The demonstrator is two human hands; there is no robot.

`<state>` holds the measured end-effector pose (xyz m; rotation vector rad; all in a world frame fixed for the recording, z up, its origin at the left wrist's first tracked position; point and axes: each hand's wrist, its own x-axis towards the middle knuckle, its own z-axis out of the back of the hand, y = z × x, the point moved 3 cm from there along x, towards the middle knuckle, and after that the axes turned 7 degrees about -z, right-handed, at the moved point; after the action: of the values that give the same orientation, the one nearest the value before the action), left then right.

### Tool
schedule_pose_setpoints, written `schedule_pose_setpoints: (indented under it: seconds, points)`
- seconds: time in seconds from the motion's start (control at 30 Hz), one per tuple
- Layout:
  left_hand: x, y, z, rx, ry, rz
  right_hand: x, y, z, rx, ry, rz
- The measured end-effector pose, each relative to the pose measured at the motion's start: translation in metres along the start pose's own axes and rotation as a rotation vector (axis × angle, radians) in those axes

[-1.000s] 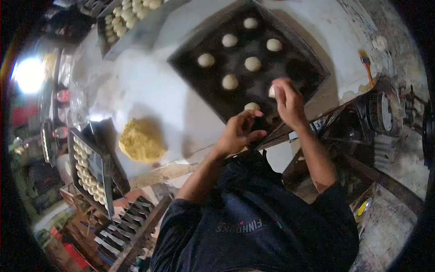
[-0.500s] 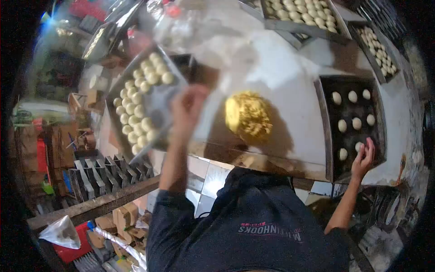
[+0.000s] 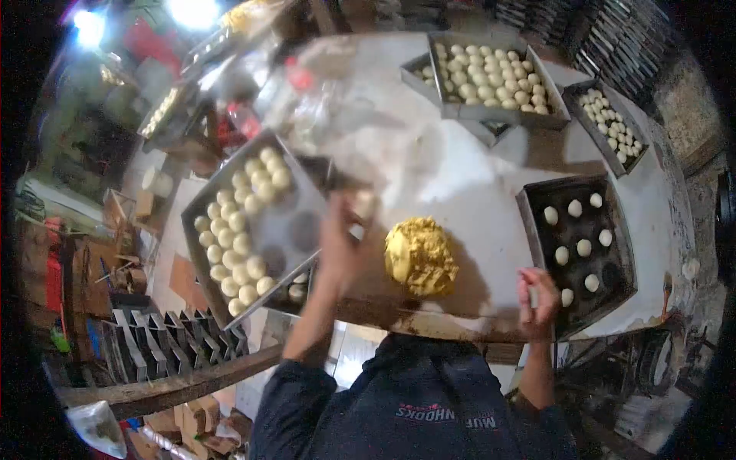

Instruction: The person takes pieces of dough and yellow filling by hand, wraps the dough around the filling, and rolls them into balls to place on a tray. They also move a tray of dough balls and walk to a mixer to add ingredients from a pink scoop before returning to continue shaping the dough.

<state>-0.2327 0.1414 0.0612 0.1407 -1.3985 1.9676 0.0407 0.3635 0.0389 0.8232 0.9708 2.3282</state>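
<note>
My left hand (image 3: 343,245), blurred by motion, is beside the right edge of a metal tray (image 3: 287,268) of pale dough balls (image 3: 230,222). Its fingers are closed around a pale dough ball (image 3: 366,203). A crumbly yellow mound of filling (image 3: 420,257) sits on the table between my hands. At the near left corner of a dark baking tray (image 3: 529,218), my right hand (image 3: 539,299) has its fingers curled. Something pale shows between them, too small to make out. Several spaced dough balls (image 3: 583,248) lie in that dark tray.
Farther back stand a full tray of dough balls (image 3: 506,115) and a narrower one (image 3: 629,165). Plastic bags (image 3: 314,100) lie at the back left. Empty metal moulds (image 3: 157,349) stand on a low rack at the left. The table's front edge (image 3: 445,326) is close to my body.
My right hand has drawn back leftward from the dark tray, leaving a dough ball there. My left hand has moved right, away from the dough tray, with a ball now at its fingertips. The view has shifted.
</note>
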Motion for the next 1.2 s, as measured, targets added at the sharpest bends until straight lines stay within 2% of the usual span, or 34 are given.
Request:
schedule_pose_setpoints:
  seconds: [0.03,0.07,0.1,0.13,0.17,0.2,0.27,0.3,0.33,0.4,0.43,0.47,0.53,0.57,0.6,0.67,0.7,0.73,0.8,0.87,0.93,1.0,1.03,1.07,1.1,1.13,1.2]
  points:
    - [-0.017,-0.017,-0.028,-0.019,0.045,-0.024,-0.003,-0.012,-0.016,0.203,0.111,-0.114]
    - [-0.032,-0.047,-0.054,-0.002,0.206,-0.02,-0.008,-0.023,-0.03,0.408,0.229,-0.228]
    - [-0.049,-0.048,-0.094,-0.212,0.308,-0.067,-0.013,-0.028,-0.034,0.485,0.366,-0.319]
    - [-0.053,-0.072,-0.126,-0.19,0.569,0.269,-0.012,-0.031,-0.038,0.56,0.501,-0.401]
    - [-0.068,-0.069,-0.158,-0.201,0.695,0.276,0.004,-0.01,-0.021,0.323,0.406,-0.37]
    - [-0.075,-0.078,-0.171,-0.166,0.433,-0.318,0.009,-0.01,-0.008,0.335,0.389,-0.352]
    - [-0.072,-0.11,-0.174,-0.31,0.427,-0.101,0.014,-0.02,0.016,0.597,0.209,-0.353]
    - [-0.075,-0.102,-0.185,-0.482,0.486,0.11,0.013,-0.029,0.023,0.632,0.177,-0.24]
    - [-0.083,-0.098,-0.193,-0.699,0.53,0.328,0.012,-0.035,0.027,0.64,0.169,-0.245]
    - [-0.094,-0.094,-0.208,-0.837,0.426,0.48,0.01,-0.026,0.037,0.429,0.199,0.131]
    - [-0.087,-0.117,-0.202,-0.601,0.312,0.351,0.009,-0.022,0.045,0.332,0.14,0.189]
    - [-0.086,-0.13,-0.2,-0.502,0.264,0.312,0.005,-0.022,0.047,0.334,0.13,0.176]
    - [-0.094,-0.151,-0.198,-0.287,0.367,0.079,-0.004,-0.028,0.05,0.65,0.054,-0.099]
    - [-0.105,-0.159,-0.201,-0.22,0.318,-0.149,-0.011,-0.024,0.056,0.558,0.021,-0.028]
    - [-0.116,-0.165,-0.203,-0.188,0.242,-0.291,-0.02,-0.021,0.058,0.552,0.015,-0.034]
    - [-0.132,-0.172,-0.205,-0.717,0.235,-0.035,-0.042,-0.014,0.056,0.474,-0.217,-0.115]
    - [-0.132,-0.173,-0.199,-0.841,0.365,-0.025,-0.047,-0.016,0.042,0.687,-0.217,-0.126]
    - [-0.138,-0.159,-0.191,-0.543,0.432,-0.174,-0.045,-0.007,0.033,0.64,-0.17,0.04]
    - [-0.158,-0.16,-0.161,-0.529,0.334,0.101,-0.049,0.009,0.005,0.551,-0.164,0.113]
    - [-0.175,-0.146,-0.12,-0.46,0.225,0.208,-0.053,0.032,-0.024,0.395,0.031,0.149]
    - [-0.2,-0.12,-0.075,-0.612,0.1,0.378,-0.063,0.059,-0.055,0.161,0.078,0.207]
    - [-0.226,-0.095,-0.037,-1.016,-0.067,0.699,-0.081,0.071,-0.096,0.478,0.22,0.113]
    - [-0.236,-0.093,-0.026,-1.013,-0.158,0.662,-0.094,0.083,-0.114,0.487,0.213,0.168]
    - [-0.257,-0.076,-0.022,-0.926,-0.139,0.634,-0.108,0.096,-0.126,0.494,0.205,0.223]
    - [-0.275,-0.061,-0.021,-1.032,-0.145,0.678,-0.122,0.102,-0.134,0.416,0.344,0.165]
    - [-0.284,-0.058,-0.018,-1.14,-0.154,0.724,-0.127,0.104,-0.138,0.406,0.356,0.158]
    - [-0.287,-0.048,0.005,-1.382,-0.127,0.835,-0.12,0.096,-0.146,0.557,0.545,0.119]
